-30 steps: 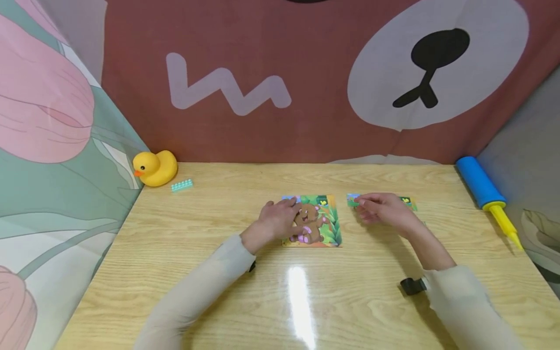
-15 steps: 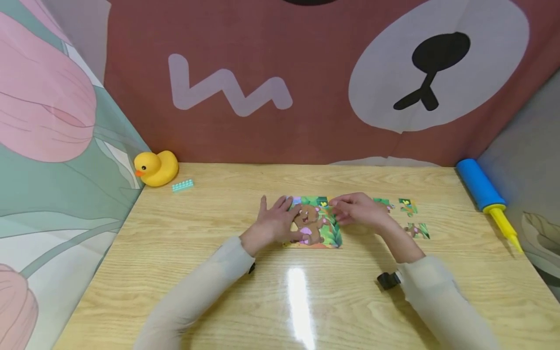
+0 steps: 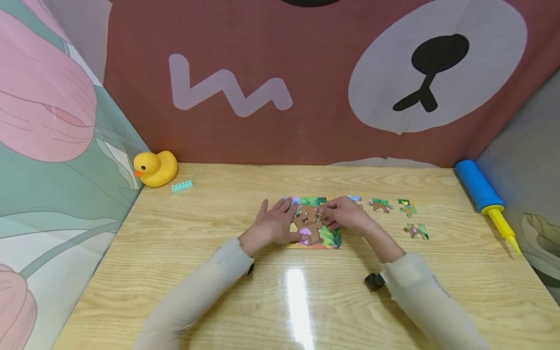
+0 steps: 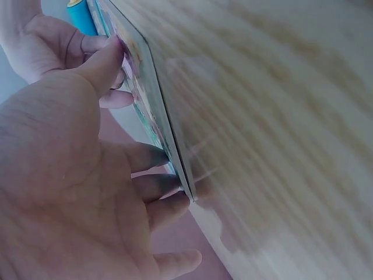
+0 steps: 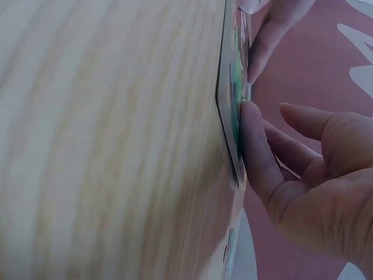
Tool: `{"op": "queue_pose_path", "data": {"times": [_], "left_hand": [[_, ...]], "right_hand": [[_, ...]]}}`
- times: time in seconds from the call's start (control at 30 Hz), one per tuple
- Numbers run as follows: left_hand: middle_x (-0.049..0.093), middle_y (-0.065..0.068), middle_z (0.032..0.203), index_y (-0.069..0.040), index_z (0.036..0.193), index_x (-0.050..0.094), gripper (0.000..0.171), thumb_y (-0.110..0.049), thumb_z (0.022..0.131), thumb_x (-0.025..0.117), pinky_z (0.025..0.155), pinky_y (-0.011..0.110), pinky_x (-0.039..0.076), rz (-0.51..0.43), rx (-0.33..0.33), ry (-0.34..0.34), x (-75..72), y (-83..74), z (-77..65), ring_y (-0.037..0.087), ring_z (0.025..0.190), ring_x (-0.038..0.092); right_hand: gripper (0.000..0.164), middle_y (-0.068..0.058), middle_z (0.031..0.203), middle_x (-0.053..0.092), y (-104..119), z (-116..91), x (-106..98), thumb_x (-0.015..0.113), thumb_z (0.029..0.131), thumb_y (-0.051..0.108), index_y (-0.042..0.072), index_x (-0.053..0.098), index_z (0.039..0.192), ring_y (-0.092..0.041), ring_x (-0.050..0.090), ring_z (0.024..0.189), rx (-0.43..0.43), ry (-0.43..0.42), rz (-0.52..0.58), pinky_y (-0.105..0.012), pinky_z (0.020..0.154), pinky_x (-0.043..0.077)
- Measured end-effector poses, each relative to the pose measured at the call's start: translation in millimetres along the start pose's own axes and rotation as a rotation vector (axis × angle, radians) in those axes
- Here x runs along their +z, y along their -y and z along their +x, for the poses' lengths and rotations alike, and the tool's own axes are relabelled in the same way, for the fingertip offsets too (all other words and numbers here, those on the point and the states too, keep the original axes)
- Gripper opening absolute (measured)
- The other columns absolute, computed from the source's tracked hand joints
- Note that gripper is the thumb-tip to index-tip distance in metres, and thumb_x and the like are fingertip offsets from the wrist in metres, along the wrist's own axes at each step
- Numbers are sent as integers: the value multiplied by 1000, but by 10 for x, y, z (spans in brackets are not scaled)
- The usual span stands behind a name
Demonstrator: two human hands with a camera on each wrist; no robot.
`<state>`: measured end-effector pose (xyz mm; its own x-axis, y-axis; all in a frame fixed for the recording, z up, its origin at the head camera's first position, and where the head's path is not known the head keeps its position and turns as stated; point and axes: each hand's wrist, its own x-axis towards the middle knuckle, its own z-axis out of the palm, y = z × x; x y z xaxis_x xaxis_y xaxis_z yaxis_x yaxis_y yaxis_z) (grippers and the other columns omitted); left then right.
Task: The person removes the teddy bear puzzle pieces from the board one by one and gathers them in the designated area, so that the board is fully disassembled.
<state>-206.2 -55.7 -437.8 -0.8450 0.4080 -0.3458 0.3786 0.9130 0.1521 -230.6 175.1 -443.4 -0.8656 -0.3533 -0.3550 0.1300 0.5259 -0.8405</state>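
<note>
A bear jigsaw puzzle (image 3: 308, 238) in a thin flat tray lies mid-table. My left hand (image 3: 276, 224) rests over its left side with fingers spread. In the left wrist view, several left fingertips (image 4: 175, 195) touch the tray's edge, and the thumb lies over the picture. My right hand (image 3: 343, 212) is at the puzzle's upper right part. In the right wrist view, one bent fingertip (image 5: 250, 111) presses the puzzle's surface, while another digit stands apart from it; no loose piece shows between them. The right hand partly hides the picture.
Loose jigsaw pieces lie right of the tray: a bear piece (image 3: 380, 206), a corner piece (image 3: 408, 207), a lower piece (image 3: 416, 231) and another beside my right hand. At back left sit a rubber duck (image 3: 155, 168) and turquoise brick (image 3: 182, 185). A blue-yellow pump (image 3: 485, 194) stands far right.
My right hand has moved left from above the loose pieces to the puzzle's right part, uncovering those pieces. My left hand stays on the puzzle, its fingers spread a little wider than before.
</note>
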Motion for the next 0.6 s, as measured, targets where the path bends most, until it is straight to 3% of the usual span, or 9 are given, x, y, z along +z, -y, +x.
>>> {"op": "queue_pose_path", "data": {"times": [0.3, 0.6], "left_hand": [[7, 0, 173, -23, 165, 14, 98, -76, 90, 52, 127, 60, 9, -4, -7, -5, 17, -10, 4, 19, 160, 10], [8, 1, 173, -23, 165, 16, 98, -74, 90, 55, 127, 59, 13, -5, -14, -10, 14, -17, -1, 19, 160, 11]], "right_hand": [[31, -12, 78, 68, 18, -8, 41, 55, 105, 19, -3, 74, 114, -18, 68, 72, -3, -27, -45, -32, 70, 63], [30, -11, 79, 68, 27, 5, 62, 57, 104, 21, -2, 76, 106, -17, 68, 69, -16, -45, -80, -31, 67, 62]]}}
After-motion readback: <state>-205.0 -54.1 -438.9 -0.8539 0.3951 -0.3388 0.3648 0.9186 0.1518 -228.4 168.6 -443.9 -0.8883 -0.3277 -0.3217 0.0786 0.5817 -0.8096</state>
